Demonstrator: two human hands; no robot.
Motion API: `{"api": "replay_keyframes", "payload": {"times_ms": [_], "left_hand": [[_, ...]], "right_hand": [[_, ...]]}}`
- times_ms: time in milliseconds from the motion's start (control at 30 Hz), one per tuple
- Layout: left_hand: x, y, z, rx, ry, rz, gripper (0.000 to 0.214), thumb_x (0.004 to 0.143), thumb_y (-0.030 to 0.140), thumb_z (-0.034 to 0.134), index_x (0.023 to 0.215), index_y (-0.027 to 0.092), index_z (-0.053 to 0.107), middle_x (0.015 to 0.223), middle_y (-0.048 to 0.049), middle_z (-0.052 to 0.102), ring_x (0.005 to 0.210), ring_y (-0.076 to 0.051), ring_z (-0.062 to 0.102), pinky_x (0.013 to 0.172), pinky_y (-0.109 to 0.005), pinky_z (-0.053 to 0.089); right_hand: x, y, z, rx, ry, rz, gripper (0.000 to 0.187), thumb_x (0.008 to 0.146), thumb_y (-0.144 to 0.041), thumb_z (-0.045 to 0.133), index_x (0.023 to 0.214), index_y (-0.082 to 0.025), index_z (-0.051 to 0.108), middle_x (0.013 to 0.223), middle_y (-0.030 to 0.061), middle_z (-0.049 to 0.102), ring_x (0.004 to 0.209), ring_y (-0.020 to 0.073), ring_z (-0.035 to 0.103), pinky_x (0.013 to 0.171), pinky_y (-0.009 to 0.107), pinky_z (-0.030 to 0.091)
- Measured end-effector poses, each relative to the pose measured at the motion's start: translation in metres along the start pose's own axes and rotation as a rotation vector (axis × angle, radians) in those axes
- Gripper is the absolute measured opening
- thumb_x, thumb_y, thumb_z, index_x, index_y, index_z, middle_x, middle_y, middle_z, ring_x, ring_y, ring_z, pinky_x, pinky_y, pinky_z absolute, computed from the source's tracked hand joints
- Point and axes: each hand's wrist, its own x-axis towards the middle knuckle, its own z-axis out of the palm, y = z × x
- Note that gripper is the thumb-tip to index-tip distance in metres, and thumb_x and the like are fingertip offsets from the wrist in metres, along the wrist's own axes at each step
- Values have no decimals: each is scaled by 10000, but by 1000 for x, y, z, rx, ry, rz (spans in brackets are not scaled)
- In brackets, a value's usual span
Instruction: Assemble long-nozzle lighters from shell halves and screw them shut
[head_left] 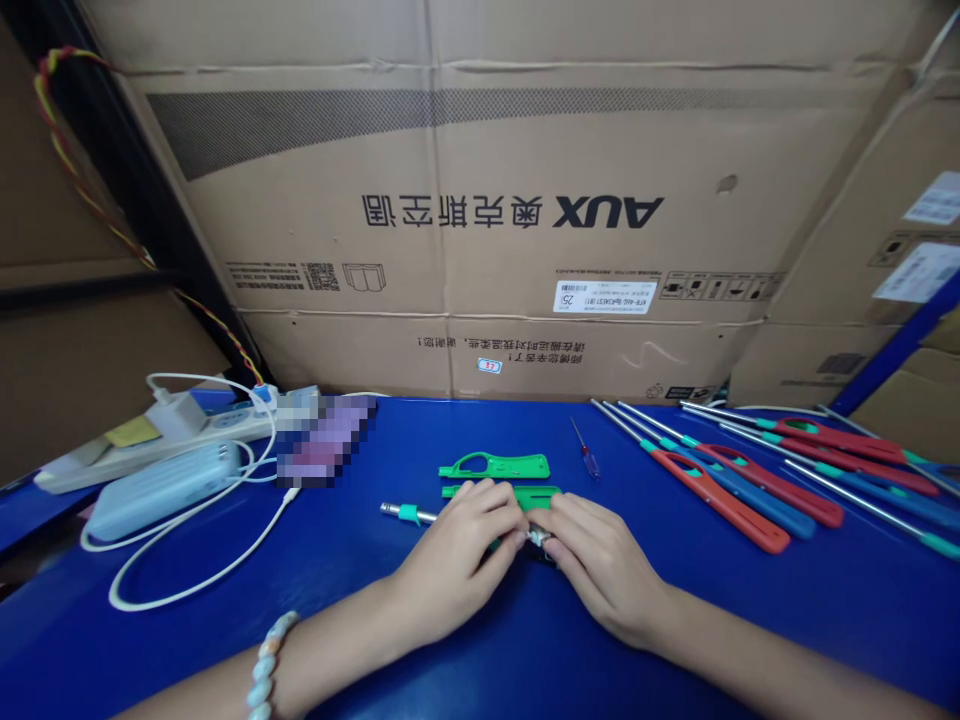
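Observation:
My left hand (469, 560) and my right hand (611, 570) meet at the table's middle, fingers closed. Between the fingertips shows a small silvery-white part (538, 537), gripped from both sides; its exact kind is hidden. A metal lighter tube (391, 509) with a teal collar sticks out left of my left hand, and its other end is covered. Just behind the fingers lies one green lighter casing half (536, 493), partly hidden by them. Farther back rests a second green casing half (510, 466) with a finger loop. Something dark sits under the right fingertips.
Several long-reach lighters (731, 500), red, orange and blue, lie at the right. A purple-handled screwdriver (589, 460) is behind my right hand. At the left are a power bank (161, 490), a power strip (75, 470), white cables and a blurred phone (326, 440). Cardboard (480, 250) stands behind the blue table.

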Motion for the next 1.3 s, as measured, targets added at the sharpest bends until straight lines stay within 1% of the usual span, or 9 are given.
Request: {"api": "replay_keyframes", "payload": {"times_ms": [167, 300, 500, 667, 933, 1033, 1133, 1233, 1300], "left_hand": [[-3, 1, 1, 114, -3, 33, 219, 977, 123, 386, 793, 166, 497, 823, -5, 532, 772, -169, 454, 728, -312, 304], [-4, -3, 5, 180, 11, 66, 219, 964, 109, 381, 784, 162, 493, 808, -12, 532, 749, -172, 447, 722, -315, 296], [-6, -5, 10, 225, 69, 120, 262, 967, 115, 340, 751, 153, 484, 761, -22, 511, 701, -169, 423, 674, -314, 278], [-7, -3, 12, 235, 109, 152, 266, 960, 107, 336, 748, 148, 491, 751, -25, 511, 690, -168, 415, 664, -315, 270], [-8, -6, 13, 213, 92, 147, 264, 953, 105, 335, 756, 154, 505, 760, -32, 535, 697, -174, 436, 679, -318, 282], [-6, -6, 9, 187, 70, 128, 259, 960, 118, 350, 769, 157, 521, 769, -30, 547, 707, -174, 449, 692, -320, 293], [0, -6, 0, 110, 63, 71, 240, 979, 157, 394, 800, 172, 553, 810, -17, 580, 758, -172, 489, 731, -316, 309], [6, -12, -11, 44, 118, -3, 163, 971, 207, 473, 852, 192, 582, 858, -4, 608, 821, -173, 523, 775, -310, 331], [8, -18, -14, 63, 131, -38, 136, 963, 197, 487, 873, 191, 588, 864, -2, 616, 829, -172, 534, 773, -304, 345]], "right_hand": [[0, 3, 4, -14, 3, -17, 244, 980, -169, 333, 984, -152, 576, 808, 80, 614, 713, 208, 545, 627, 320, 463], [0, 4, 5, -30, -6, -19, 272, 993, -194, 317, 984, -149, 585, 792, 78, 612, 700, 200, 539, 621, 311, 459], [0, 4, 5, -17, -23, -17, 291, 1002, -211, 303, 986, -150, 587, 798, 81, 617, 700, 196, 545, 624, 308, 457], [0, 2, 5, -40, -10, -29, 283, 1000, -211, 312, 997, -144, 587, 791, 81, 618, 685, 193, 547, 612, 301, 460], [1, 1, 6, -74, 8, -35, 281, 1001, -224, 323, 1004, -146, 593, 789, 82, 626, 685, 195, 559, 607, 299, 471], [2, 2, 7, -66, 30, -38, 305, 1004, -225, 302, 993, -144, 596, 783, 83, 632, 686, 200, 559, 605, 309, 474], [4, 3, 5, -17, 38, 17, 292, 1003, -221, 306, 990, -159, 590, 805, 76, 638, 722, 203, 573, 648, 320, 482], [5, 4, 2, 54, 61, 131, 258, 1000, -219, 321, 1004, -186, 577, 875, 69, 644, 794, 202, 597, 707, 320, 482], [4, 5, 0, 97, 94, 206, 242, 996, -208, 327, 1007, -198, 568, 912, 64, 639, 831, 196, 602, 731, 313, 478]]}}
